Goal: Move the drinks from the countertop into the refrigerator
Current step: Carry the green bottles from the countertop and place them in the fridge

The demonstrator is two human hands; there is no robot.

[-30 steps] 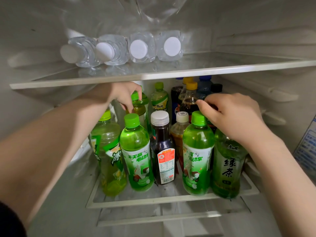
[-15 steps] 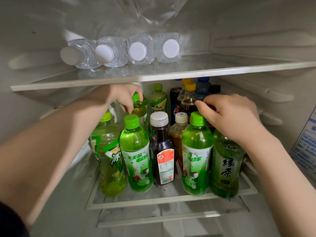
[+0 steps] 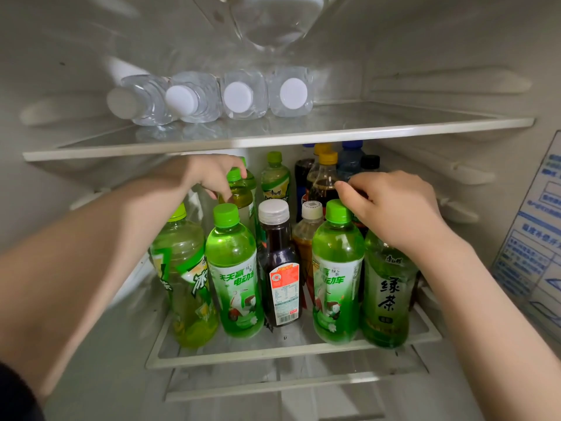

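Refrigerator lower shelf (image 3: pixel 273 355), crowded with drinks (image 3: pixel 233 268): left hand (image 3: pixel 212 177) gripped green-capped tea bottle (image 3: pixel 242 194); right hand (image 3: pixel 391 205) gripped dark bottle (image 3: pixel 359 226), mostly hidden.

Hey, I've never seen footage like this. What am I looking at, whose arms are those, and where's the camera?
There is no machine here. The arms belong to a person wearing a wide-angle camera on their head, so this is a single view looking forward and down into an open refrigerator. Four clear water bottles lie on their sides on the upper shelf. The lower shelf is crowded with upright drinks, mostly green, with darker ones behind. The left hand pinches the top of a yellow-green bottle in the second row. The right hand is curled over the top of the dark green tea bottle at the front right, but its fingers hide whether it actually grips it.
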